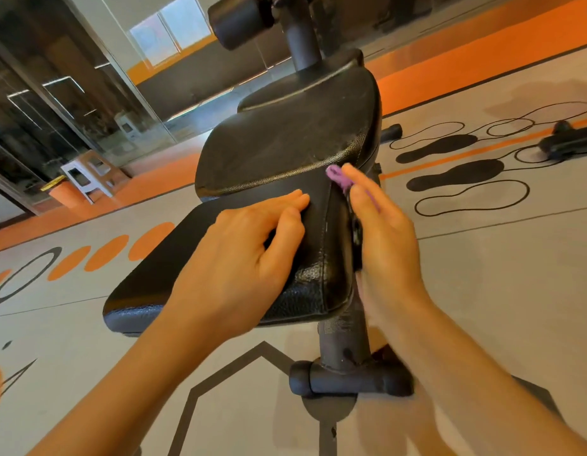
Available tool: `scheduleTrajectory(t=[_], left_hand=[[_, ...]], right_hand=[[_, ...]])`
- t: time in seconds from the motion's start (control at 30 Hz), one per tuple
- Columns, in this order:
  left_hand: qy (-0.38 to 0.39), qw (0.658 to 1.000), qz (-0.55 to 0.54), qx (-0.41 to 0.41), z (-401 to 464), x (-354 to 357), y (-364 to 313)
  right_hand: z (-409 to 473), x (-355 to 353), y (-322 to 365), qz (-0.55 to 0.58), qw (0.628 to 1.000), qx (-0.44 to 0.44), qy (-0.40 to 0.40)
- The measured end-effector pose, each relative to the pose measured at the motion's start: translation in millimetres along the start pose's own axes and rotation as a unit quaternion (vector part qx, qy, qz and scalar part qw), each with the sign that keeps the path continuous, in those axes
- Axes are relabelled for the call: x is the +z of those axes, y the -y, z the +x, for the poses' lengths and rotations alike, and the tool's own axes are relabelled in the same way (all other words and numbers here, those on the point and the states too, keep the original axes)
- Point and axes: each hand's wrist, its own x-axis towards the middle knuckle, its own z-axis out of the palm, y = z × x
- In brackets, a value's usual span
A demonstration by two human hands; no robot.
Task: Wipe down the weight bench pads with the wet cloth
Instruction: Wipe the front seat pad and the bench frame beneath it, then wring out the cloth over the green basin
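Observation:
A black padded weight bench fills the middle of the head view. Its near seat pad (193, 258) lies flat, and the back pad (285, 143) rises behind it. My left hand (252, 248) rests flat on top of the seat pad with its fingers straight. My right hand (384, 232) presses a purple cloth (338, 177) against the pad's right side edge. Only a small bunched end of the cloth shows past my fingertips; the rest is hidden under my palm.
The bench's black post and floor foot (348, 380) stand just below my hands. A foam roller pad (239, 21) sits at the bench's far end. A white stool (88, 176) and glass walls are at the left; dark equipment (568, 143) lies on the floor at right.

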Motion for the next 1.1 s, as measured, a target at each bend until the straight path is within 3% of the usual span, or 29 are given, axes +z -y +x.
scheduleTrajectory(t=[0.07,0.23,0.4,0.57,0.7,0.83,1.1], left_hand=[[0.003,0.999,0.035,-0.001,-2,-5,-8],[-0.001,1.000,0.031,-0.003,-1,-4,-9],[-0.024,1.000,-0.006,0.015,-3,-1,-3],[-0.046,0.996,-0.060,0.039,-8,-9,-4],[0.008,0.994,-0.098,0.046,-15,-22,-3],[0.060,0.990,-0.122,0.040,-46,-42,3],[0.162,0.974,-0.152,-0.034,-118,-93,-4]], right_hand=[[-3,-6,8,-0.035,0.999,-0.001,0.022],[-70,-1,11,-0.091,0.996,-0.004,-0.022],[-116,-3,10,-0.201,0.973,-0.108,-0.021],[-123,13,32,-0.252,0.961,-0.020,-0.108],[-133,37,58,-0.279,0.944,0.069,-0.162],[-147,66,80,-0.358,0.907,0.136,-0.174],[-182,121,105,-0.305,0.904,0.240,-0.179]])
